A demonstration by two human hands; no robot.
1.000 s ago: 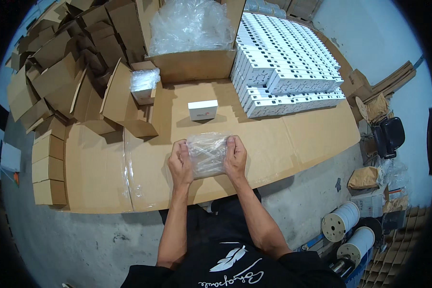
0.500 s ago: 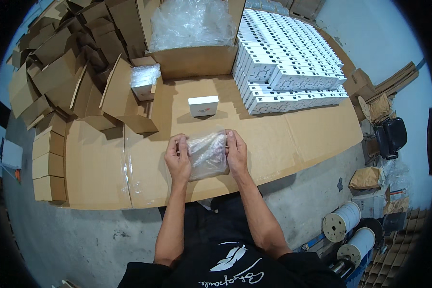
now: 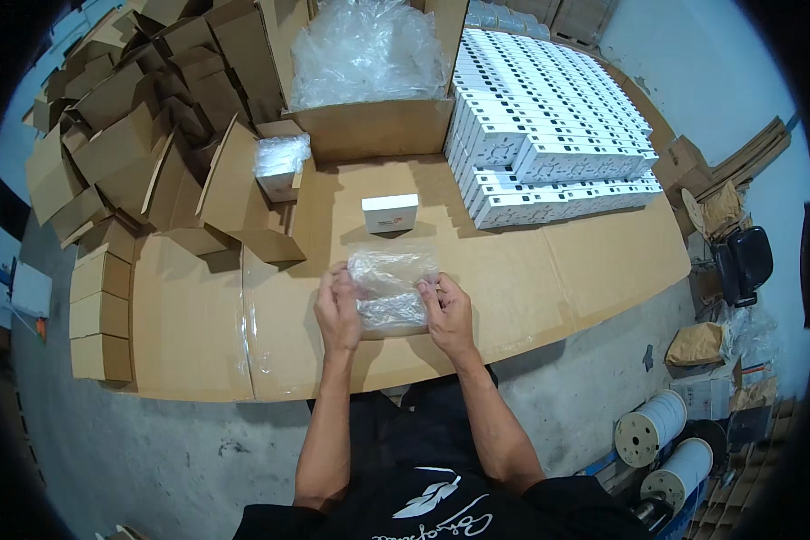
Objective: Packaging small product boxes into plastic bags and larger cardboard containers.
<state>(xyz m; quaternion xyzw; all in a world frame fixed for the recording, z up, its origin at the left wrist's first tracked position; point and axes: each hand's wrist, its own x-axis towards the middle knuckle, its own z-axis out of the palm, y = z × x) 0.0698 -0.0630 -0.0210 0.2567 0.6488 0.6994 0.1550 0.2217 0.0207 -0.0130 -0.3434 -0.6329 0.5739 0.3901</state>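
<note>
Between my two hands is a clear bubble-wrap bag [image 3: 389, 286], held up just over the cardboard-covered table. My left hand [image 3: 338, 310] grips its left edge, thumb against fingers. My right hand [image 3: 446, 310] pinches the opposite edge, the thumb pressed on the plastic. The bag looks flat and see-through, and I make out nothing inside it. Just beyond it, a small white box [image 3: 390, 214] stands on its long side on the table.
A large carton [image 3: 369, 126] full of clear bags stands at the back. White boxes [image 3: 549, 162] are stacked at the right. On the left, an open carton [image 3: 252, 202] holds wrapped items [image 3: 281, 162] beside several more cartons [image 3: 108, 148]. Cardboard [image 3: 513, 288] covers the table.
The bag has turned in my hands and now lies straighter and wider. My right hand has shifted lower along its edge. The whole view has moved slightly.
</note>
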